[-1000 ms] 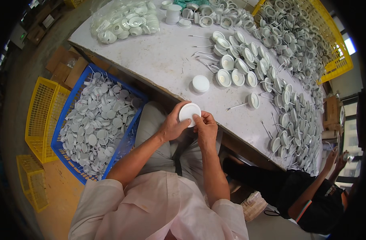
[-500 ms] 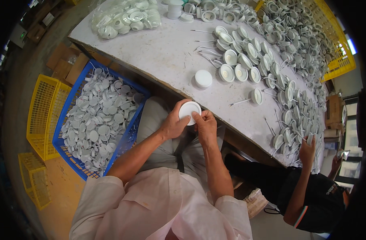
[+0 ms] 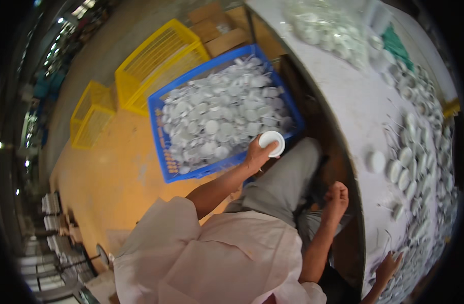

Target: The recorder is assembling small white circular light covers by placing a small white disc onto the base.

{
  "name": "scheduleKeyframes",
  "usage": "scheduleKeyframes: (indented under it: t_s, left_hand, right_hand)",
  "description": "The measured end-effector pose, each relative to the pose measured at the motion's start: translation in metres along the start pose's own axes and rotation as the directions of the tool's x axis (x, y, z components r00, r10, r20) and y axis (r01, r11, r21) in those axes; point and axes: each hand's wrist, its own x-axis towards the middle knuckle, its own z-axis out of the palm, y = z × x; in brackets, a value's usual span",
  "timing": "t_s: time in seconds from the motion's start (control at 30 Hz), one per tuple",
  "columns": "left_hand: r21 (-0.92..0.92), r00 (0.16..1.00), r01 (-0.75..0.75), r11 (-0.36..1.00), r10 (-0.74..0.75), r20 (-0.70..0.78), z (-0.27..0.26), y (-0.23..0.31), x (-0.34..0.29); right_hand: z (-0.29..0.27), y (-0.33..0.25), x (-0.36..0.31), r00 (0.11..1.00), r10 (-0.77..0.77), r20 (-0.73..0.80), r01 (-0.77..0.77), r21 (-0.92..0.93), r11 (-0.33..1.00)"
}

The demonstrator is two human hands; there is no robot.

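Observation:
My left hand (image 3: 257,154) is closed on a round white downlight (image 3: 272,144) with a raised rim, the thumb lying across its face. A thin pale wire seems to hang below that hand. Behind it is a blue plastic crate (image 3: 158,137), heaped with similar white round lights (image 3: 211,126). Over by the table's edge, my right hand (image 3: 337,197) is curled shut, somewhat blurred, and no object shows in it. A white round cap (image 3: 376,162) lies on the table beside rows of cup-shaped white lights (image 3: 405,154) with wires.
The pale table (image 3: 333,91) runs along my right, with a clear bag of white parts (image 3: 328,35) at its far end. Yellow crates (image 3: 156,55) and cardboard boxes (image 3: 227,43) stand beyond the blue crate. Another person's hand (image 3: 389,266) is among the lights at lower right.
My view has swung left toward the blue crate. My right hand has let go of the downlight, and my left hand has carried it leftward to the crate's near edge.

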Motion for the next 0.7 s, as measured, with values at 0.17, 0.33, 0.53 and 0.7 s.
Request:
scheduleKeyframes:
  t_s: [0.17,0.33,0.53,0.7]
  left_hand:
    - [0.155,0.926,0.172,0.973,-0.107,-0.361,-0.172,-0.091,0.017]
    - [0.928,0.954,0.191,0.32,0.164,-0.252,-0.393,-0.17,-0.028]
    - [0.736,0.797,0.507,0.449,0.081,-0.598,-0.431,-0.119,-0.016]
    - [0.761,0.749,0.56,0.328,0.193,-0.634,-0.493,-0.133,0.003]
  right_hand:
    - [0.011,0.036,-0.001,0.99,0.053,0.132,-0.05,-0.031,0.998]
    - [0.054,0.054,0.003,0.962,0.105,0.253,-0.091,-0.066,0.994]
    - [0.022,0.034,-0.003,0.992,0.095,0.079,-0.081,-0.16,0.984]
    - [0.009,0.029,-0.005,0.998,-0.056,0.006,0.056,-0.236,0.97]
